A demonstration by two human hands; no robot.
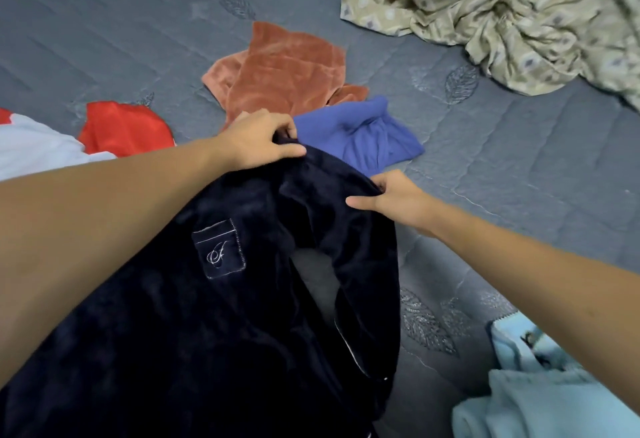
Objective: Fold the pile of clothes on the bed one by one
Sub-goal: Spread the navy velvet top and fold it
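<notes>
Both hands gripped the dark navy velvet garment (214, 299) along its upper edge — the left hand (258, 138) with fingers curled over the far corner, thumb laid along the cloth, and the right hand (391, 200) pinching the edge a little nearer and to the right. From that held edge the garment spread back toward the person, its chest pocket (220, 250) with a pale stitched monogram showing below the left forearm. Just beyond the right hand, touching the navy cloth, lay a crumpled blue garment (363, 132); beyond the left hand, a rust-coloured velvet piece (284, 70) lay flattened on the grey quilted mattress (519, 167). To the left of the left hand sat a red garment (124, 127) beside a white one (34, 146). Far off past the right hand — a rumpled beige patterned sheet (502, 18). Near the right forearm, at the lower right, lay a light blue fleece item (540, 399).
</notes>
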